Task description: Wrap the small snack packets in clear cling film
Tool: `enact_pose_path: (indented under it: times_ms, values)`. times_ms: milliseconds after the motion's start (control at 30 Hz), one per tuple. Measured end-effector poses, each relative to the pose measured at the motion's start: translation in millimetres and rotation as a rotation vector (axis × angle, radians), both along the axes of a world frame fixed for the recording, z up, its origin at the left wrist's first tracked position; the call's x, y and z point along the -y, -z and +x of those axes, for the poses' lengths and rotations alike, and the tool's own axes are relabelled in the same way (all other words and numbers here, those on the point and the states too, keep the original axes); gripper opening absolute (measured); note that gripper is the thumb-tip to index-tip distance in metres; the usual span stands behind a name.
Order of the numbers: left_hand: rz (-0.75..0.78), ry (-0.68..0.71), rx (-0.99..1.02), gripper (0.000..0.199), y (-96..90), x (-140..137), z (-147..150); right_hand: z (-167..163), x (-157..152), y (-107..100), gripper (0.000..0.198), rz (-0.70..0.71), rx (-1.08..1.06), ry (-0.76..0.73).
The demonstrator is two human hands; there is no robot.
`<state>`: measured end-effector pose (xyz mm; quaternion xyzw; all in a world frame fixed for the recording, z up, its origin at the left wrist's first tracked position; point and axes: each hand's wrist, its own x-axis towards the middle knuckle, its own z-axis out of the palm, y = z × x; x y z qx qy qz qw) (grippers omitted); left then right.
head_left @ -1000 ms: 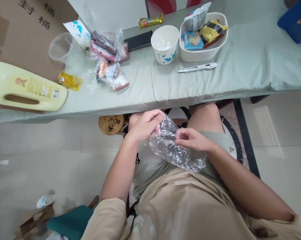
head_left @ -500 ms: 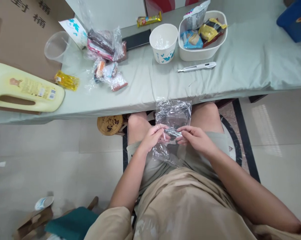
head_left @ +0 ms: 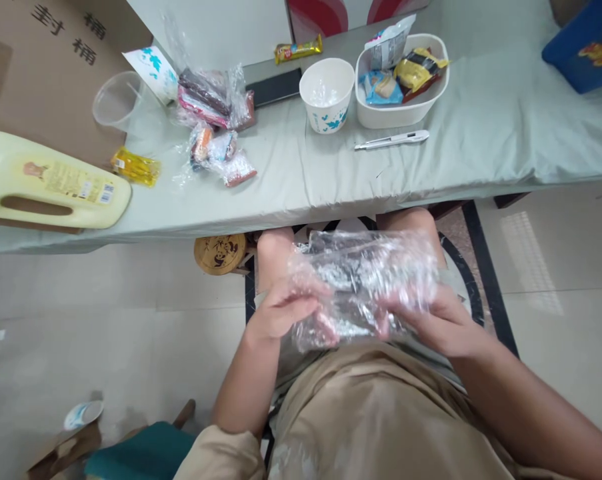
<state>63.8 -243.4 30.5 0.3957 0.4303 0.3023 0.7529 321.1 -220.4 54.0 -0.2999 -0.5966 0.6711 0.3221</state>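
A clear plastic bag (head_left: 351, 273) is stretched sideways between my hands above my lap, crinkled and blurred by motion. My left hand (head_left: 293, 307) grips its left side, the thumb lying over the film. At its right side my right hand (head_left: 425, 317) is closed on the bag, with the fingers partly covered by shiny plastic. Nothing shows inside the bag. Beyond it, on the table (head_left: 291, 193), stand a paper cup (head_left: 328, 120) with blue leaf prints and a white tub (head_left: 401, 117) of packaged snacks. A white utility knife (head_left: 393, 140) lies in front of the tub.
Wrapped snacks (head_left: 208, 100) in clear plastic lie left of a black phone (head_left: 275, 88). Farther left are a yellow packet (head_left: 135, 167), a clear plastic cup (head_left: 117, 103) and a large pale-yellow jug (head_left: 55, 183). A wooden stool (head_left: 219, 255) stands below the table edge.
My hands have moved apart and nearer my body, my right hand shifting rightward. The bag has spread wider between them.
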Motion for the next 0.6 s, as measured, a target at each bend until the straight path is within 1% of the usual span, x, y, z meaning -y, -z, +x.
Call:
enact_pose_path:
  times_ms: [67,133,200,233,300,333,367,400,467,533,600]
  values:
    - [0.06,0.112,0.064,0.045,-12.1,4,-7,3,-2,-16,0.035,0.135,-0.084,-0.16]
    - [0.124,0.257,0.101,0.045,-16.5,-3,-13,4,-6,-19,0.039,0.171,-0.142,-0.238]
    - [0.166,0.416,0.062,0.047,-10.6,-16,-17,2,-10,-9,0.039,0.11,-0.093,-0.194]
    - [0.169,0.433,0.013,0.047,-3.9,-23,-18,1,-12,0,0.037,0.074,-0.035,-0.143]
    - [0.161,0.206,-0.138,0.046,14.5,-33,-18,-1,-14,19,0.031,0.031,0.084,-0.028]
    - [0.152,0.106,-0.169,0.044,24.6,-35,-18,-1,-15,28,0.028,0.027,0.119,0.004]
    - [0.143,0.038,-0.169,0.043,34.2,-35,-17,-1,-15,35,0.025,0.032,0.136,0.02]
    - [0.138,-0.002,-0.151,0.041,42.7,-34,-17,1,-14,42,0.024,0.041,0.14,0.019]
    - [0.133,-0.033,-0.095,0.036,54.2,-30,-17,4,-11,51,0.025,0.038,0.132,0.008]
    - [0.139,-0.05,-0.064,0.032,57.8,-28,-17,6,-9,58,0.027,-0.006,0.1,0.025]
    - [0.157,-0.057,-0.057,0.028,55.4,-29,-17,6,-6,64,0.025,-0.09,0.054,0.092]
